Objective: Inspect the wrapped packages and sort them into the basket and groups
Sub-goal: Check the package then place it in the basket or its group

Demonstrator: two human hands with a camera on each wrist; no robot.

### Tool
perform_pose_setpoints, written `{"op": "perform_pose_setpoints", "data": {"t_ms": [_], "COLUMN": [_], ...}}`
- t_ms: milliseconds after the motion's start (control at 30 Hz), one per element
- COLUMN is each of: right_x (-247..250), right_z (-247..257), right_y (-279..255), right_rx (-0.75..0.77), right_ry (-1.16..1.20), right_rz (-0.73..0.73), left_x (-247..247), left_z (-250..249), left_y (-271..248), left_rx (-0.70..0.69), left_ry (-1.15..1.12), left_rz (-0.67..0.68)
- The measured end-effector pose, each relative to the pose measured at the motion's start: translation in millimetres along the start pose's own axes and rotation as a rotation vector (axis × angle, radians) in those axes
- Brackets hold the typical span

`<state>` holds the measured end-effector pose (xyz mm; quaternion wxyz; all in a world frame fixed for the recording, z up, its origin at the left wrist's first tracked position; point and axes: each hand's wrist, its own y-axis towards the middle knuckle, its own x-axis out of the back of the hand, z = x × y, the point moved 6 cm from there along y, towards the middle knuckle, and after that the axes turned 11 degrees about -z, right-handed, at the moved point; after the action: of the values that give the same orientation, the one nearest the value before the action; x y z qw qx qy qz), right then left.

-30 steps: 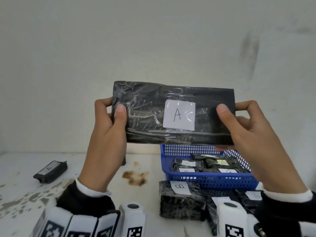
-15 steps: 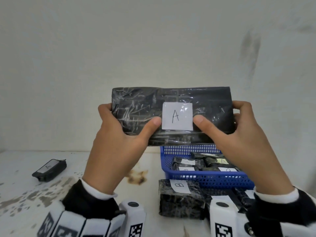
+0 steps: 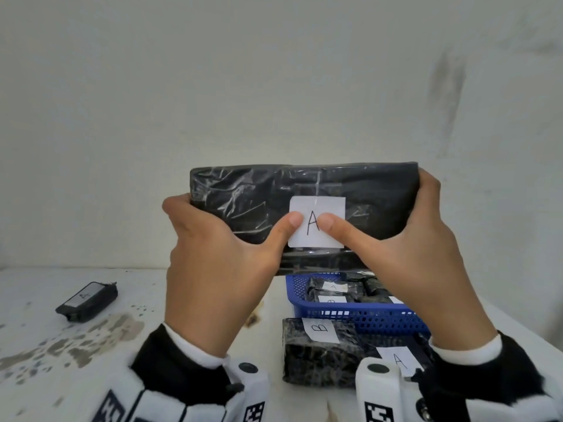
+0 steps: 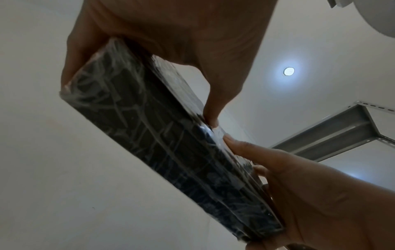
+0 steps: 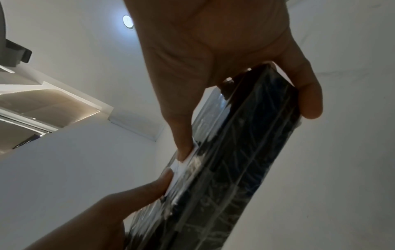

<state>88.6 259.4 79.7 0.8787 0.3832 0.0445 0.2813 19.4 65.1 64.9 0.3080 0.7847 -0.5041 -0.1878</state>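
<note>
Up at chest height, the long black plastic-wrapped package (image 3: 304, 205) is held flat-on to the head camera, clear of the surface (image 3: 36, 300) and in front of the pale wall (image 3: 274, 86). Both hands are clamped on it: the left hand (image 3: 213, 269) grips the left end, fingers wrapped behind, and the right hand (image 3: 426, 257) grips the right end the same way. Both thumbs press onto the white label marked A (image 3: 316, 222), one on each side of the letter, nearly touching. From the left wrist view, the package (image 4: 171, 152) shows its narrow edge, crinkled film catching light, with the two thumbs meeting on its face.

Down below, the blue basket (image 3: 359, 321) sits on the surface with several small wrapped packages inside. Just in front of it lies a wrapped package marked B (image 3: 320, 351), and beside that, another marked A (image 3: 399, 357). Well apart to the left, a small black package with an A label (image 3: 86, 301) lies alone on the stained surface.
</note>
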Motion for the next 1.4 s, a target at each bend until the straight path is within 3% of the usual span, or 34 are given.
{"op": "perform_pose_setpoints", "data": {"t_ms": [167,533,1067,1400], "right_x": [0.3,9.8,12.3,22.7], "right_z": [-1.5,-4.5,-12.4,-12.2], "right_y": [-0.3,8.0,16.4,18.1], "right_rx": [0.008,-0.001,-0.116,-0.116], "right_ry": [0.001,0.045,0.176,0.133], "right_rz": [-0.027,-0.015,0.055,-0.048], "left_x": [-0.7,5.7,12.2,-1.9], "left_z": [0.3,2.6,11.2,3.9], "left_y": [-0.8,11.3,23.0,7.9], "left_rx": [-0.030,-0.024,0.145,0.127], "left_ry": [0.026,-0.155,-0.255,-0.254], "left_rz": [0.013,0.077,0.016,0.112]}}
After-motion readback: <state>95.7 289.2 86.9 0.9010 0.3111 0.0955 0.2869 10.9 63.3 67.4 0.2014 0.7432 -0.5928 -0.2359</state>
